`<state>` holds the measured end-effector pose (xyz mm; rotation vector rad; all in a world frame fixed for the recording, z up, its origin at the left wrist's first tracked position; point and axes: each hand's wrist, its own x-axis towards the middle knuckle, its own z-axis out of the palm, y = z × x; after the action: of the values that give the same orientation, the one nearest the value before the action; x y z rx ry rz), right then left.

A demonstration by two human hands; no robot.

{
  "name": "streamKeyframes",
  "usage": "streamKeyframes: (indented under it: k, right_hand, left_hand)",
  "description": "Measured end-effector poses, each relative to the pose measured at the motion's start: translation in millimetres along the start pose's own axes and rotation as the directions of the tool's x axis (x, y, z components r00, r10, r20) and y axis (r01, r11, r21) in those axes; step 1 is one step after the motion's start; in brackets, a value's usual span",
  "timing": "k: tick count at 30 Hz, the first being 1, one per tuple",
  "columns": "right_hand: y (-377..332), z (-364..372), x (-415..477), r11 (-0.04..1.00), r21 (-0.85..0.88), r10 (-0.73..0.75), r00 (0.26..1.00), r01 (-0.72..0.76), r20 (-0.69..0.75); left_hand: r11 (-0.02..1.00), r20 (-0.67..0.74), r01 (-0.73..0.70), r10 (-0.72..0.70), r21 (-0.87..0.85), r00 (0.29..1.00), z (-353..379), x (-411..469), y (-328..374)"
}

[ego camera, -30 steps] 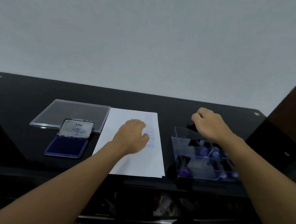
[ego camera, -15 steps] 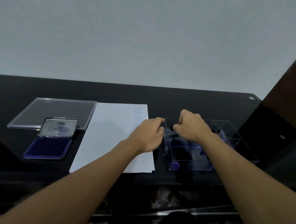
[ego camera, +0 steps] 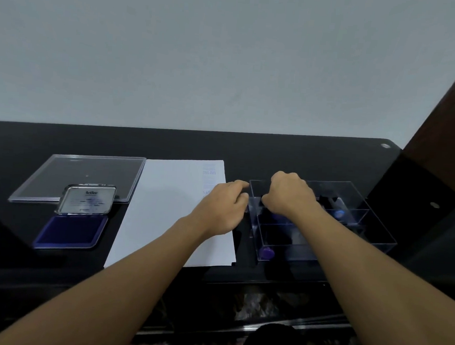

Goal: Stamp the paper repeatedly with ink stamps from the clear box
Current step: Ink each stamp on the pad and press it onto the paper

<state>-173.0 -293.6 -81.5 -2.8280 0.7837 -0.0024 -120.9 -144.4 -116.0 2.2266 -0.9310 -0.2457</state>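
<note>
The clear box (ego camera: 353, 184), set just right of the paper (ego camera: 171, 209), is held steady at its left wall by the curled fingers of the left hand (ego camera: 224, 208) — while the right hand (ego camera: 290, 196) is curled into a compartment, whether around a stamp cannot be told.

Black bench (ego camera: 275, 154), left to right: clear lid (ego camera: 82, 175), open ink pad (ego camera: 71, 229), stamped paper (ego camera: 165, 208), clear box (ego camera: 298, 252). Left grip (ego camera: 224, 206) touches the box's left wall; right grip (ego camera: 289, 194) curls down inside the box, fingertips hidden.
</note>
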Motion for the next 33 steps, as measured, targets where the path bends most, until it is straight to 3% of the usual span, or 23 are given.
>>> streamKeyframes:
  k: [10, 16, 20, 28, 33]
  right_hand:
    - [20.7, -25.8, -32.2, 0.984, 0.140, -0.094, 0.986, 0.114, -0.141]
    - [26.4, -16.3, -54.3, 0.961, 0.177, -0.227, 0.971, 0.211, 0.073]
    - [25.5, -6.8, -65.2, 0.959, 0.175, -0.257, 0.943, 0.222, 0.211]
    - [12.7, -9.2, -74.7, 0.952, 0.103, -0.305, 0.875, 0.287, 0.376]
    - [14.0, -6.2, -75.3, 0.962, 0.144, -0.270, 0.867, 0.230, 0.418]
  left_hand:
    - [0.992, 0.005, 0.038, -0.039, 0.118, 0.999, -5.5, -15.3, -2.3]
    - [0.982, 0.038, 0.038, -0.046, 0.184, 0.998, -4.0, -37.1, -2.0]
    - [0.945, 0.044, -0.003, -0.011, 0.327, 0.999, 3.1, -53.5, -7.1]
    - [0.876, -0.020, -0.077, 0.098, 0.476, 0.995, 24.1, -75.4, -20.2]
    - [0.866, -0.066, -0.054, 0.100, 0.497, 0.993, 29.0, -80.0, -22.7]
